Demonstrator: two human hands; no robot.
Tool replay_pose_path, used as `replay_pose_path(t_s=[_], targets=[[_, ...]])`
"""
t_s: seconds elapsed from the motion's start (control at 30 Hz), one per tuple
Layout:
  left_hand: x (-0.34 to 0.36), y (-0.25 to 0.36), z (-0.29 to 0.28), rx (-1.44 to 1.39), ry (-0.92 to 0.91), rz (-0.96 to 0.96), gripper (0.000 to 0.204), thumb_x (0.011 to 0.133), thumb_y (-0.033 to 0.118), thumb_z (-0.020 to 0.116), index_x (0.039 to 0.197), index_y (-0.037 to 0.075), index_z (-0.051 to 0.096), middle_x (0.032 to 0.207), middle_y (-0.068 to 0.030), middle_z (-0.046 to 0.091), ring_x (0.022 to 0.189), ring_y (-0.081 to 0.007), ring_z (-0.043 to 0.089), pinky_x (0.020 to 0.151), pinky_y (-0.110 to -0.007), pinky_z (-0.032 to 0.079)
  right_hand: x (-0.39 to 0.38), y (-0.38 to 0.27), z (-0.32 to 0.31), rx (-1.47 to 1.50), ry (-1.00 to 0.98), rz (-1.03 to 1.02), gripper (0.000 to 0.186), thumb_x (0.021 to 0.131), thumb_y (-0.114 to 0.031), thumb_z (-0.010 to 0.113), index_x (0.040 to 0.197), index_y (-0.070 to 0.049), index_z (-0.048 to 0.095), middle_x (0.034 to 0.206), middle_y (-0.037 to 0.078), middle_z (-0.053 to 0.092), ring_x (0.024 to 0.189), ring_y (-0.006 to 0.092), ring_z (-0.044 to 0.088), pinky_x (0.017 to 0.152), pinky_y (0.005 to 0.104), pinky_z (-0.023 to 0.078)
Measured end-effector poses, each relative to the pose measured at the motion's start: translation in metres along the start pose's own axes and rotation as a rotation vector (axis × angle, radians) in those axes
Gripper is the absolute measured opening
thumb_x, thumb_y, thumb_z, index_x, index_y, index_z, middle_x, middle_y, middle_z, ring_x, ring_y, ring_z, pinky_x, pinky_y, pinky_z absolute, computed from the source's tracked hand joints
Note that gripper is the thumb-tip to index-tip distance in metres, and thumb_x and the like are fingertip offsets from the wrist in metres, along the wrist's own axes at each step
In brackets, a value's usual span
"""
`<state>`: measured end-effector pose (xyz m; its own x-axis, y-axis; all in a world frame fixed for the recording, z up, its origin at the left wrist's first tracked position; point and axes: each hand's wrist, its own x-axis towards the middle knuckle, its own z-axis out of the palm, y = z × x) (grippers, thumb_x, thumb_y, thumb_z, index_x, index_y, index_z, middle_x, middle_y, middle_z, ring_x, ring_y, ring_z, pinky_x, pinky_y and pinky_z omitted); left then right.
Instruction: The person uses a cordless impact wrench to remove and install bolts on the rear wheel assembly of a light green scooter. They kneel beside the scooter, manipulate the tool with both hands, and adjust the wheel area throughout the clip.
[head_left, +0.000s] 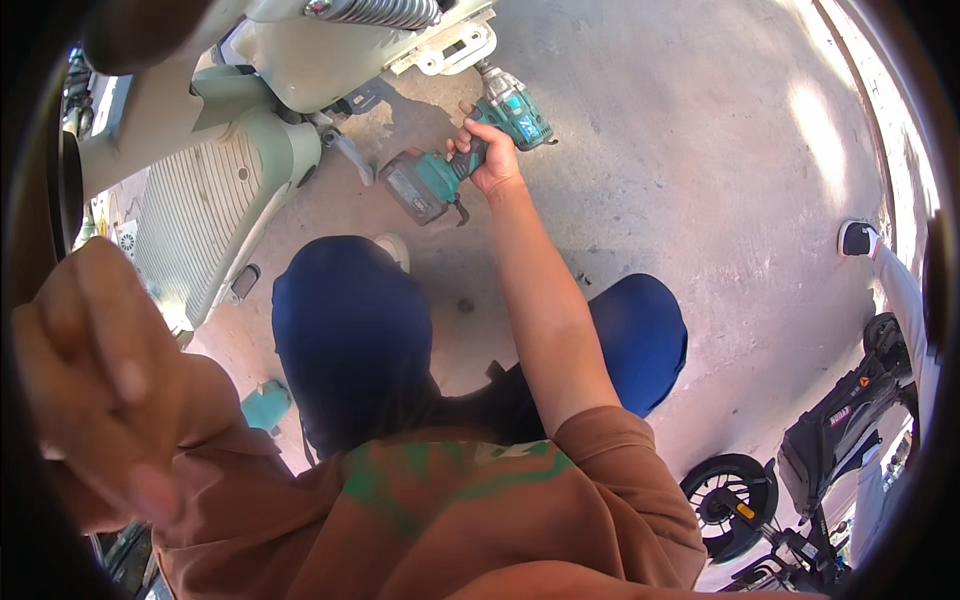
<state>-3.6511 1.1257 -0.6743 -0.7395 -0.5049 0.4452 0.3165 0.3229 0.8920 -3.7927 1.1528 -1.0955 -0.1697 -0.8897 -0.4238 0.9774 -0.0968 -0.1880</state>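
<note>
My right hand (488, 158) is wrapped round the handle of a teal and black cordless impact wrench (515, 112), whose battery sits at the lower left. The wrench's nose points up, close beside a pale slotted bracket (455, 50) under a light-coloured scooter (320, 60); whether they touch I cannot tell. My left hand (100, 380) is raised at the far left, close to the camera and somewhat blurred. Its fingers are curled in, and anything between them is hidden. Above the bracket shows a coiled shock absorber spring (380, 11).
The scooter's ribbed footboard (205, 215) and a stand leg (350, 155) are at the left. My knees are bent over the concrete floor (720, 180). A teal object (265, 405) lies by my left leg. At right are another person's shoe (857, 239) and a dark two-wheeler (830, 430).
</note>
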Motion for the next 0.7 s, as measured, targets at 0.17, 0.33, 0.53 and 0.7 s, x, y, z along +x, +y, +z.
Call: replay_pose_path(t_s=[0.17, 0.33, 0.53, 0.7], targets=[[-0.023, -0.146, -0.024, 0.124, -0.335, -0.964, 0.027, 0.097, 0.02, 0.053, 0.107, -0.003, 0.062, 0.061, -0.0006, 0.052, 0.051, -0.0068, 0.045, 0.046, -0.021, 0.032, -0.004, -0.014, -0.007, -0.06, 0.001, -0.016, 0.04, 0.086, -0.007, 0.06, 0.124, 0.001, 0.051, 0.064, 0.003, 0.05, 0.058, 0.0139, 0.049, 0.075, 0.0356, 0.049], [-0.054, -0.373, -0.075, -0.264, 0.318, -1.409, 0.022, 0.098, 0.018, 0.055, 0.112, 0.002, 0.059, 0.08, -0.0019, 0.053, 0.053, -0.0054, 0.031, 0.047, -0.018, 0.029, -0.002, -0.005, -0.021, -0.033, 0.092, 0.012, 0.038, 0.086, -0.008, 0.061, 0.122, 0.0, 0.054, 0.064, 0.001, 0.05, 0.057, 0.0118, 0.049, 0.074, 0.0347, 0.05], [-0.015, -0.518, -0.081, -1.07, 0.415, -0.922, 0.016, 0.088, 0.015, 0.065, 0.1, 0.006, 0.061, 0.083, -0.0026, 0.058, 0.056, -0.0088, 0.037, 0.048, -0.02, 0.031, 0.005, 0.005, -0.038, -0.037, 0.101, 0.033, 0.039, 0.086, -0.009, 0.062, 0.123, -0.001, 0.055, 0.066, -0.001, 0.05, 0.058, 0.0102, 0.049, 0.074, 0.0326, 0.05], [-0.015, -0.532, -0.072, -1.182, 0.305, -0.87, 0.027, 0.081, 0.016, 0.069, 0.106, 0.009, 0.062, 0.093, -0.001, 0.064, 0.067, -0.0091, 0.05, 0.052, -0.022, 0.035, 0.0, 0.003, -0.032, -0.075, 0.149, 0.027, 0.038, 0.085, -0.008, 0.062, 0.122, 0.0, 0.057, 0.066, -0.002, 0.05, 0.056, 0.0095, 0.049, 0.072, 0.0314, 0.051]])
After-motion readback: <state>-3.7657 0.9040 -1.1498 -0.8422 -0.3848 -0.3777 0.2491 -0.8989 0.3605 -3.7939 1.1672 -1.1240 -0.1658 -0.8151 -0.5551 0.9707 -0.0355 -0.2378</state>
